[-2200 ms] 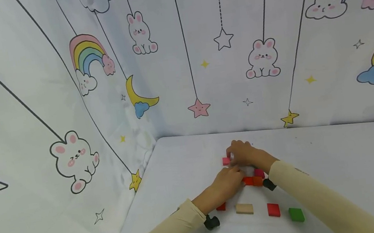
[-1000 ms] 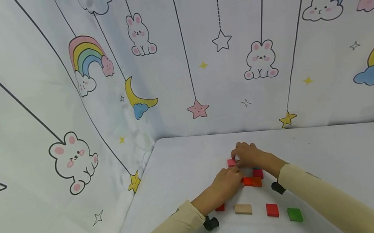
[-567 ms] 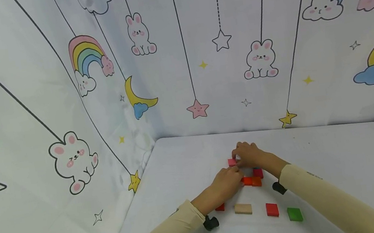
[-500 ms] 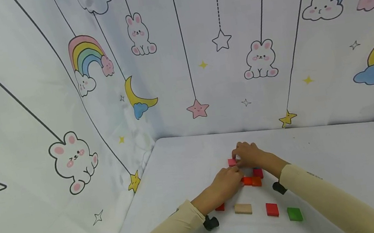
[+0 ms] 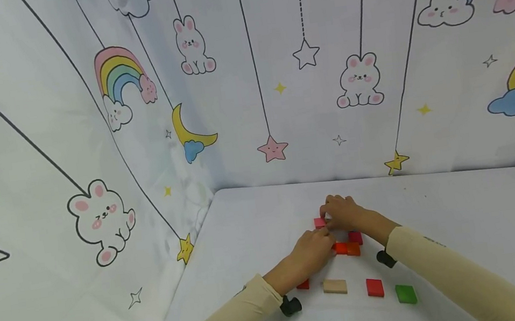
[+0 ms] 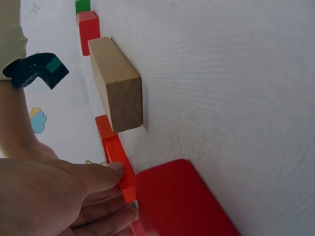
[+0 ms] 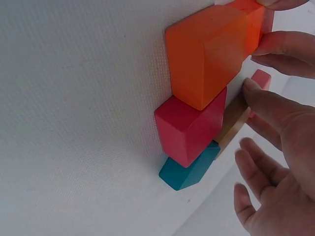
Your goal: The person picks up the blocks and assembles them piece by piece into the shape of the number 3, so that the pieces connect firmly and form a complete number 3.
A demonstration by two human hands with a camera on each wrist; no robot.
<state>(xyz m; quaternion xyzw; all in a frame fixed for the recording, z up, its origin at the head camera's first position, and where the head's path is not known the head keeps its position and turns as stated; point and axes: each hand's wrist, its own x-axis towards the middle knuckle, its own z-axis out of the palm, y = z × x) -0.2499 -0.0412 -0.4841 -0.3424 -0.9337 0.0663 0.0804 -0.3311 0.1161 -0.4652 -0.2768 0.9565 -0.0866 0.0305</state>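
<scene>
My left hand (image 5: 312, 253) pinches a red-orange block (image 6: 123, 172) between thumb and fingers. Against that block's right end lies an orange block (image 7: 206, 56), followed by a crimson block (image 7: 189, 128) and a teal block (image 7: 189, 169) in the right wrist view. Beyond them, my right hand (image 5: 342, 212) has its thumb on the near side of a plain wooden block (image 7: 235, 120) and a finger behind it, gripping it. A pink block (image 5: 319, 223) sits at the wooden block's far end, just left of my right fingers. Both hands partly cover this group.
Nearer on the white table (image 5: 472, 230) lie a red block (image 5: 303, 284) by my left wrist, a loose wooden block (image 5: 335, 286), another red block (image 5: 374, 287) and a green block (image 5: 406, 294). A cartoon-printed curtain (image 5: 230, 104) hangs behind the table.
Since the oldest frame, my right hand and the pink block have shifted slightly right. Over the last second both hands stay nearly still; the left keeps its place on the red-orange block.
</scene>
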